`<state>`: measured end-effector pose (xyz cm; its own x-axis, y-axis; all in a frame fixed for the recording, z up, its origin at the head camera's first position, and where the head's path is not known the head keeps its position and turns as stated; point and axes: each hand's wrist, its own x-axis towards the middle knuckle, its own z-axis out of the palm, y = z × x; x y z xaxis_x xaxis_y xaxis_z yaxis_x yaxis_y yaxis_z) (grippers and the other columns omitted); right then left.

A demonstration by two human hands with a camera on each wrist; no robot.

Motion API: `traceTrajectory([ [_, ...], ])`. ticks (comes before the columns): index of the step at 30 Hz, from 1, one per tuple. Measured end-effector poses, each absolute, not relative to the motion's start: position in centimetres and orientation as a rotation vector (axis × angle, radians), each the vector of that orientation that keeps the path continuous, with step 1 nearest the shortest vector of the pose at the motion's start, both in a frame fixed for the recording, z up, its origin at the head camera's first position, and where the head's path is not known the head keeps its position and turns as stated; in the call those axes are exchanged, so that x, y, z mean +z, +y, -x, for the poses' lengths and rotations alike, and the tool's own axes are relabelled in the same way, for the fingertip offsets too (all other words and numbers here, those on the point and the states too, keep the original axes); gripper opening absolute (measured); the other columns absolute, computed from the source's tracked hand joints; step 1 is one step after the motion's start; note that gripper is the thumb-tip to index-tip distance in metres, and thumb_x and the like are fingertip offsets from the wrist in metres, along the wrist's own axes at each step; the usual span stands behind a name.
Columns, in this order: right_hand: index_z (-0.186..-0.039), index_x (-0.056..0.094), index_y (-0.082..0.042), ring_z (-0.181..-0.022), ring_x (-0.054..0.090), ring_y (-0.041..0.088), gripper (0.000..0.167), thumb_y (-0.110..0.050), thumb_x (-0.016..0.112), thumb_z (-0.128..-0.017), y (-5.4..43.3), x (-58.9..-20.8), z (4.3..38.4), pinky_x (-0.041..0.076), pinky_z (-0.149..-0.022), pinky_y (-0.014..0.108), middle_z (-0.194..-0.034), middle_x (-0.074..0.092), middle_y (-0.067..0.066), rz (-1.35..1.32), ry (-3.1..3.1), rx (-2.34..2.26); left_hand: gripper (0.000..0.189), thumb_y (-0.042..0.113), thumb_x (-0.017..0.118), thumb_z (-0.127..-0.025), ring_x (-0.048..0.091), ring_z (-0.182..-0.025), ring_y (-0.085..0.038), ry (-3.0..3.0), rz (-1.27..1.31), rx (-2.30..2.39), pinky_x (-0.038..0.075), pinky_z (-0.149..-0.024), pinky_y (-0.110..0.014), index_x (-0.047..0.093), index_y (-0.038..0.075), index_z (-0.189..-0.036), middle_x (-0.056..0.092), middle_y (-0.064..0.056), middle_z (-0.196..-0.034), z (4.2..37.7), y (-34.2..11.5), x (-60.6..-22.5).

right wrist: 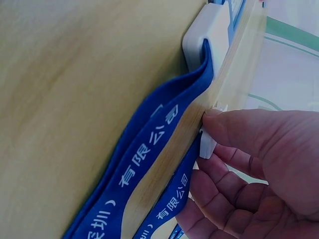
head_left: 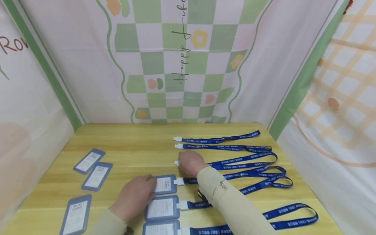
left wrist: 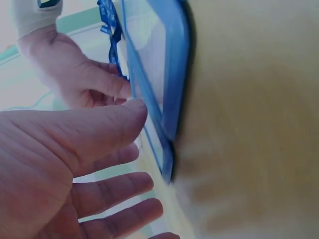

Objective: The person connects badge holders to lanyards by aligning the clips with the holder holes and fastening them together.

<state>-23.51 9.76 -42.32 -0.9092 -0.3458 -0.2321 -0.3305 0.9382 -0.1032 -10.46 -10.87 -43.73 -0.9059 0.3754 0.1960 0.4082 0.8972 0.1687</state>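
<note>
On the bench [head_left: 141,140], at your far left, three loose badges [head_left: 89,161] lie flat, the far two touching. Next, your left hand [head_left: 135,195], fingers loosely spread and gripping nothing, is at the farthest of three joined badges [head_left: 162,208]; contact is unclear. Right of these, your right hand [head_left: 192,162] pinches a white clip [right wrist: 206,144] between thumb and fingers, on the third of six blue lanyards [head_left: 205,141] from the back. A fingertip pinch could slip. Your right sleeve [head_left: 235,202] crosses nearer lanyards; sweeping it low could drag them and twist the joined badges. Open wood lies beyond your left hand, up to the cloth [head_left: 97,65] at the back edge. At right, the nearest loop sits near the bench's side edge.
</note>
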Motion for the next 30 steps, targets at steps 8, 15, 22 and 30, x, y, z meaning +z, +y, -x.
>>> traceTrajectory([
  [8,-0.101,0.072,-0.011,-0.071,0.061,0.018,0.018,-0.025,0.06,-0.103,9.8,-42.2,23.5,0.061,-0.07,0.035,-0.083,0.068,0.004,0.508,2.845,-0.09,0.048,0.024,0.084,-0.085,0.07,-0.106,-0.04,-2.981,0.395,-0.276,0.061,-0.092,-0.058,0.069,0.005,-0.125,0.071,-0.023,-0.124,9.1,-13.2,-43.0],
  [15,-0.101,0.071,-0.011,-0.071,0.061,0.018,0.017,-0.024,0.061,-0.103,9.7,-42.2,23.5,0.061,-0.069,0.035,-0.083,0.068,0.004,0.519,2.85,-0.085,0.054,0.027,0.08,-0.088,0.065,-0.118,-0.048,-2.994,0.263,-0.28,0.055,-0.099,-0.065,0.065,0.002,-0.133,0.065,-0.028,-0.134,7.9,-15.4,-42.6],
  [22,-0.101,0.071,-0.01,-0.07,0.061,0.018,0.016,-0.023,0.061,-0.103,9.9,-42.3,23.4,0.061,-0.069,0.034,-0.082,0.067,0.004,0.534,2.859,-0.088,0.056,0.025,0.076,-0.089,0.065,-0.109,-0.053,-3.03,0.119,-0.3,0.056,-0.087,-0.069,0.061,-0.001,-0.136,0.061,-0.034,-0.134,7.0,-17.5,-42.5],
  [30,-0.107,0.072,-0.01,-0.072,0.06,0.017,0.017,-0.022,0.061,-0.103,9.9,-42.3,23.4,0.06,-0.068,0.033,-0.087,0.068,0.005,0.537,2.847,-0.079,0.059,0.035,0.076,-0.092,0.063,-0.1,-0.059,-3.133,-0.039,-0.248,0.057,-0.073,-0.072,0.057,-0.004,-0.133,0.059,-0.041,-0.126,6.5,-20.4,-42.7],
])
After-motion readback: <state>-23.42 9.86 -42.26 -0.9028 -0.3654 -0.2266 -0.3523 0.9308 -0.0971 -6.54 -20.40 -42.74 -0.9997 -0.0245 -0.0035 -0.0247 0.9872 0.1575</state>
